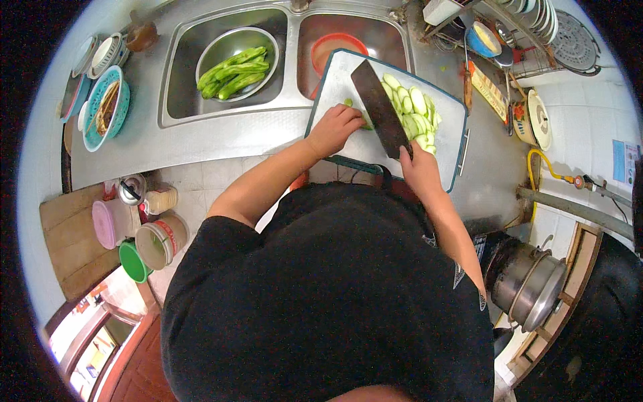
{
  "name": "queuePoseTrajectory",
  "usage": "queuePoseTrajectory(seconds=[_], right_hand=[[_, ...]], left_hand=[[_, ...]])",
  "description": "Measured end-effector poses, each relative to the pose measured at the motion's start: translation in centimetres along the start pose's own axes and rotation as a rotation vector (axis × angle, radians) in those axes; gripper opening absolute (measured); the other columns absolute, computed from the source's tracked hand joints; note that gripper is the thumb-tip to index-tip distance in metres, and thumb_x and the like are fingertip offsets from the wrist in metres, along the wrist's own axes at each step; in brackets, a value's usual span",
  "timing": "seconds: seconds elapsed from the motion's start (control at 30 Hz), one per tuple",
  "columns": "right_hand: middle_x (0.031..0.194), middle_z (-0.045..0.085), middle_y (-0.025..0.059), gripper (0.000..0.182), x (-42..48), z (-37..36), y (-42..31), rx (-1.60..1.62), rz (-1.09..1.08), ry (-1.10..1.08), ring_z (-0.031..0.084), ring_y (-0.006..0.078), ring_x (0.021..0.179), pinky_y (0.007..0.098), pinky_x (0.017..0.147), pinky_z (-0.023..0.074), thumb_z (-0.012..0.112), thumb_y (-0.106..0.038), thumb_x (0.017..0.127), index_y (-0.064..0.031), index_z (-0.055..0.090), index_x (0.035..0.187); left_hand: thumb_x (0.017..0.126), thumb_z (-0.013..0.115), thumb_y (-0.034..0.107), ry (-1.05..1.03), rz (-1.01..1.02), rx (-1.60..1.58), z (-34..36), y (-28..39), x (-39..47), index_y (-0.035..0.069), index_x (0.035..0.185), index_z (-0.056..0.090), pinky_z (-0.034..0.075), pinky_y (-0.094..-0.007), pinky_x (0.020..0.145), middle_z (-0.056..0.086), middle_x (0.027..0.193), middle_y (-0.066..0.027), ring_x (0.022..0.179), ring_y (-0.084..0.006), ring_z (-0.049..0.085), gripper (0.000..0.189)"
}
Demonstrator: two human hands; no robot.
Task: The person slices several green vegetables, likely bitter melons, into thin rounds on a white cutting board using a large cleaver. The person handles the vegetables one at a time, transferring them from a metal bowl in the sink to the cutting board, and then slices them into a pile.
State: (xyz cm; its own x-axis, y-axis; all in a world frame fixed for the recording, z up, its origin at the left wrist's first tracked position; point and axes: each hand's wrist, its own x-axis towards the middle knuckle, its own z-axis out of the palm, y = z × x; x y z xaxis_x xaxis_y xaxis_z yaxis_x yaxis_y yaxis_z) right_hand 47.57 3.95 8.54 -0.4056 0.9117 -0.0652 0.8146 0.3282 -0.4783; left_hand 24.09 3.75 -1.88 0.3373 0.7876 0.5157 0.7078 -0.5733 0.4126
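My right hand [421, 168] grips a broad, dark cleaver [379, 108], its blade slanting up and left over a white cutting board [334, 83] with a dark green rim. To the right of the blade lies a pile of pale green vegetable slices [416, 113], probably gourd. Left of the blade, the fingers of my left hand [337, 126] curl down on a green gourd piece [368, 122], mostly hidden beneath them. A small green end piece [347, 102] rests just beyond those fingers. The board overlaps the right sink basin.
Whole green gourds [236, 73] lie in a steel bowl [274, 47] in the left basin. A red-rimmed basin [339, 40] sits in the right one. A turquoise basket [120, 100] stands left; an enamel pot [540, 120] and spatula [507, 75] are at right.
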Motion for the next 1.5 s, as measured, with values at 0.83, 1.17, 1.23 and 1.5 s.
queuePoseTrajectory(seconds=[0.83, 1.17, 1.23, 1.5], right_hand=[[0.073, 0.061, 0.0274, 0.027, -0.3, -0.2, 1.3, 0.123, 0.031, 0.087, 0.060, 0.0457, 0.071, 0.0512, 0.065, 0.0477, 0.055, -0.024, 0.090, 0.0027, 0.059, 0.094], [0.077, 0.061, 0.0294, 0.032, -0.7, -1.3, 0.4, 0.115, 0.092, 0.008, 0.061, 0.0457, 0.075, 0.0468, 0.065, 0.0486, 0.057, -0.023, 0.091, 0.0057, 0.059, 0.104], [0.070, 0.061, 0.0257, 0.028, -0.8, -0.7, 1.0, 0.091, 0.024, 0.086, 0.060, 0.0447, 0.068, 0.0494, 0.062, 0.0478, 0.056, -0.025, 0.090, 0.0014, 0.059, 0.097], [0.072, 0.061, 0.0266, 0.029, -0.9, -1.7, 1.3, 0.118, 0.071, 0.071, 0.061, 0.0444, 0.069, 0.0488, 0.062, 0.0481, 0.057, -0.024, 0.090, 0.0031, 0.060, 0.100]], left_hand=[[0.072, 0.062, 0.004, 0.122, -0.011, 0.079, -0.4, -0.2, 0.0, 0.007, 0.101, 0.060, 0.046, -0.0405, 0.084, 0.057, 0.102, -0.0116, 0.097, -0.0326, 0.054, 0.029], [0.080, 0.065, 0.007, 0.095, -0.317, -0.096, -2.7, -0.4, 0.0, 0.006, 0.108, 0.055, 0.046, -0.0414, 0.086, 0.053, 0.105, -0.0147, 0.100, -0.0351, 0.053, 0.030], [0.080, 0.064, 0.005, 0.067, -0.352, -0.075, -3.4, -1.6, 0.0, 0.005, 0.108, 0.055, 0.046, -0.0403, 0.086, 0.052, 0.104, -0.0153, 0.101, -0.0350, 0.053, 0.029], [0.078, 0.066, 0.007, -0.337, -0.252, -0.016, -3.8, -5.3, 1.9, 0.009, 0.107, 0.060, 0.048, -0.0406, 0.082, 0.055, 0.100, -0.0134, 0.096, -0.0343, 0.057, 0.029]])
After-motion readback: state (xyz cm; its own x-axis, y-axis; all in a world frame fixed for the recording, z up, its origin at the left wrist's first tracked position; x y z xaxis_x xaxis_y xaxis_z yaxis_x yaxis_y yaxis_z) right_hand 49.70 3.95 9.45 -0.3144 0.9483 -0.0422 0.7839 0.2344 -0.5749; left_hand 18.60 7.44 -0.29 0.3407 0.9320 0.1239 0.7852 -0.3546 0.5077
